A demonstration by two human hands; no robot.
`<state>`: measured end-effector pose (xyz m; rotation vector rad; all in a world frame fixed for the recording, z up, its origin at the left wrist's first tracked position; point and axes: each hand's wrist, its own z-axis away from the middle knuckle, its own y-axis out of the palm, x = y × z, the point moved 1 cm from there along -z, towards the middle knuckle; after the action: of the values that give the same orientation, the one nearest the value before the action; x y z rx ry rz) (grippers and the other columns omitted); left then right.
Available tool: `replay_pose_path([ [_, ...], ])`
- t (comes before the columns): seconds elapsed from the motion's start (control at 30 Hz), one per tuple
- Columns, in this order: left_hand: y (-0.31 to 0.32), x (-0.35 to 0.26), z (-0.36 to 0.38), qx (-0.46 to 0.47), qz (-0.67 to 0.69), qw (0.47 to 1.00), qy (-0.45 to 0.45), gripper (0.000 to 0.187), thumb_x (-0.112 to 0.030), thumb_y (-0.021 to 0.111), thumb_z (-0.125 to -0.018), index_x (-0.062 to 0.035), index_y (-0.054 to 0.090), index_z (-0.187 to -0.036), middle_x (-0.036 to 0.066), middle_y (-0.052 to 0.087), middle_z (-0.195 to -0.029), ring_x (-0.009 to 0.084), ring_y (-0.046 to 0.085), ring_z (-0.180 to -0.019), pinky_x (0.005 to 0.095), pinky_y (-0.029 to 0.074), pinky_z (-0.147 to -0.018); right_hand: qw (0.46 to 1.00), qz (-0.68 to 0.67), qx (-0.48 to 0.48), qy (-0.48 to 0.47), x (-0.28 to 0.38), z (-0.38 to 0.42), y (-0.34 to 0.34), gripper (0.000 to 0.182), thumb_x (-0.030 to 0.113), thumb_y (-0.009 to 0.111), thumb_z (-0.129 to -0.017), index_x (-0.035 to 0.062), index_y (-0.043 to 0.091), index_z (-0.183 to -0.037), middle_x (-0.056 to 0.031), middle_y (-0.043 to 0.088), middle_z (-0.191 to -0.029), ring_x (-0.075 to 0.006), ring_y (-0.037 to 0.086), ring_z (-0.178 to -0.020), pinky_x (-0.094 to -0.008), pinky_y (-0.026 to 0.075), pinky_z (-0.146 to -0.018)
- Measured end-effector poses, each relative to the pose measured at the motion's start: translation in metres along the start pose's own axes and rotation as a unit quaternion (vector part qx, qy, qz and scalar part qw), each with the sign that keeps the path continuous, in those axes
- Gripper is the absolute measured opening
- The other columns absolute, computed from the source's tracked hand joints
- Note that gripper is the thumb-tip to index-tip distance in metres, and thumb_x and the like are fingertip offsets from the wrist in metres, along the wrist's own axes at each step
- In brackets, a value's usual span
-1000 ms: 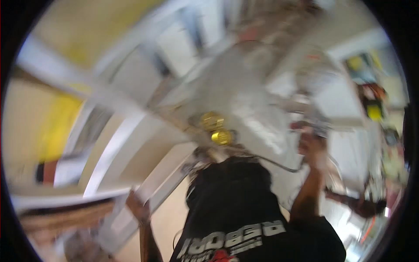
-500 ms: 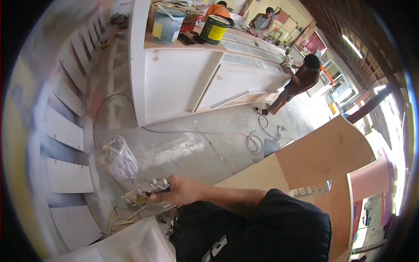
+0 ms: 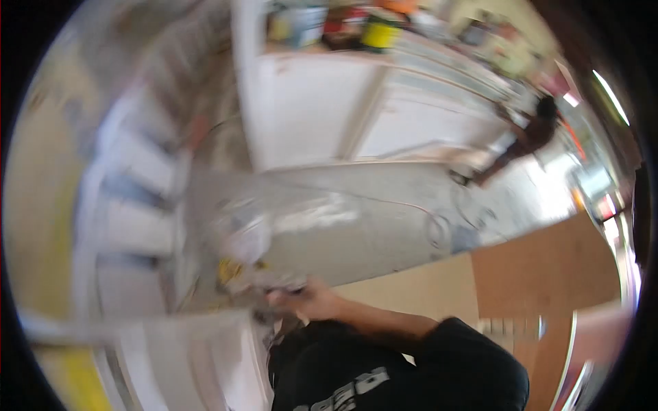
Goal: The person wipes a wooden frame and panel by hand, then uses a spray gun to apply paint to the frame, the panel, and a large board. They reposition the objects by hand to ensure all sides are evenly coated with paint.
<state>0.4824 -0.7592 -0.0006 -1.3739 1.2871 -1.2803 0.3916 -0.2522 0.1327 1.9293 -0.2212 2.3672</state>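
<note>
My right hand reaches out from a black sleeve and is closed around the handle of a paint spray gun. The gun's pale metal body is smeared by motion. Just beyond it a whitish, plastic-covered cup shows, seemingly joined to the gun. Below and to the left of the gun stands white panelled woodwork. My left hand is out of the picture.
White slatted panels line the left. A white cabinet carries paint tins. A hose lies on the grey floor. Brown boards stand at right. Another person works at the cabinet's far end.
The view has swung, so the cabinet and floor sit further right, with more white woodwork at lower left. The spray gun stays in my right hand; everything is blurrier.
</note>
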Motion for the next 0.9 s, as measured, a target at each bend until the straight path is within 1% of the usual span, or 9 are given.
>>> replay_pose_path([
  [0.03,0.070,0.045,0.012,0.178,0.236,0.920,-0.256,0.069,-0.033,0.079,-0.076,0.0048,0.053,-0.128,0.024,0.060,-0.125,0.0410,0.058,-0.112,0.0483,0.045,-0.098,0.999,-0.029,-0.014,-0.016,-0.008,0.014,0.006,0.025,0.023,0.065,-0.095,0.0031,0.066,-0.111,-0.0065,0.068,-0.099,-0.0150,0.062,-0.089,-0.0314,0.052,-0.078],
  [0.07,0.052,0.024,0.015,0.042,0.098,0.989,-0.103,0.042,-0.013,0.073,-0.075,0.0010,0.062,-0.113,0.020,0.065,-0.111,0.0365,0.062,-0.104,0.0455,0.050,-0.090,0.997,-0.057,-0.028,-0.033,-0.016,0.029,0.012,0.022,0.020,0.066,-0.094,0.0023,0.068,-0.107,-0.0081,0.069,-0.098,-0.0159,0.064,-0.090,-0.0330,0.054,-0.078],
  [0.1,0.026,0.016,0.007,0.134,0.183,0.951,-0.209,0.065,-0.021,0.083,-0.069,0.0043,0.054,-0.121,0.023,0.062,-0.112,0.0408,0.059,-0.109,0.0471,0.048,-0.095,0.998,-0.025,-0.021,-0.044,-0.025,0.044,0.013,0.020,0.017,0.062,-0.096,0.0026,0.068,-0.109,-0.0055,0.068,-0.096,-0.0115,0.060,-0.079,-0.0282,0.050,-0.068],
  [0.17,0.023,0.022,0.008,0.151,0.160,0.955,-0.199,0.064,-0.028,0.081,-0.070,0.0025,0.054,-0.120,0.023,0.061,-0.115,0.0400,0.057,-0.112,0.0476,0.046,-0.097,0.997,0.015,-0.044,-0.057,-0.031,0.071,0.025,0.021,0.015,0.056,-0.098,0.0030,0.067,-0.110,-0.0035,0.067,-0.094,-0.0045,0.049,-0.060,-0.0212,0.039,-0.051],
  [0.2,0.060,0.044,0.032,0.025,0.082,0.988,-0.128,0.048,-0.023,0.074,-0.072,-0.0025,0.059,-0.112,0.020,0.061,-0.110,0.0363,0.058,-0.107,0.0451,0.046,-0.094,0.995,0.069,-0.043,-0.062,-0.055,0.078,0.022,0.025,0.019,0.056,-0.097,0.0029,0.064,-0.114,-0.0063,0.068,-0.098,-0.0047,0.049,-0.058,-0.0207,0.039,-0.051],
  [0.23,0.048,0.050,0.017,0.176,0.116,0.959,-0.189,0.064,-0.026,0.080,-0.069,0.0017,0.053,-0.120,0.021,0.059,-0.115,0.0385,0.057,-0.110,0.0442,0.045,-0.098,0.995,0.009,-0.073,-0.065,-0.045,0.083,0.047,0.027,0.021,0.057,-0.097,0.0027,0.062,-0.117,-0.0090,0.069,-0.101,-0.0048,0.048,-0.057,-0.0212,0.038,-0.049],
  [0.33,0.049,0.074,0.027,0.078,0.166,0.969,-0.166,0.061,-0.016,0.073,-0.063,-0.0047,0.054,-0.120,0.017,0.059,-0.114,0.0346,0.056,-0.112,0.0442,0.044,-0.099,0.994,-0.052,-0.080,-0.059,-0.094,0.097,0.075,0.033,0.026,0.061,-0.096,0.0011,0.059,-0.117,-0.0140,0.068,-0.105,-0.0067,0.048,-0.052,-0.0209,0.037,-0.045],
  [0.47,0.019,0.067,0.036,0.080,0.143,0.974,-0.155,0.049,-0.011,0.062,-0.072,-0.0059,0.054,-0.120,0.013,0.059,-0.109,0.0304,0.059,-0.104,0.0444,0.045,-0.090,0.996,-0.046,-0.061,-0.044,-0.099,0.113,0.077,0.037,0.029,0.064,-0.095,-0.0001,0.058,-0.118,-0.0152,0.068,-0.106,-0.0077,0.047,-0.050,-0.0213,0.036,-0.043],
  [0.9,0.005,0.059,0.042,0.128,0.150,0.970,-0.141,0.058,-0.015,0.070,-0.066,-0.0074,0.053,-0.121,0.011,0.061,-0.108,0.0280,0.063,-0.099,0.0425,0.048,-0.086,0.999,0.015,-0.023,-0.022,-0.100,0.141,0.121,0.041,0.034,0.063,-0.096,-0.0016,0.059,-0.116,-0.0139,0.069,-0.106,-0.0069,0.045,-0.049,-0.0219,0.036,-0.042],
])
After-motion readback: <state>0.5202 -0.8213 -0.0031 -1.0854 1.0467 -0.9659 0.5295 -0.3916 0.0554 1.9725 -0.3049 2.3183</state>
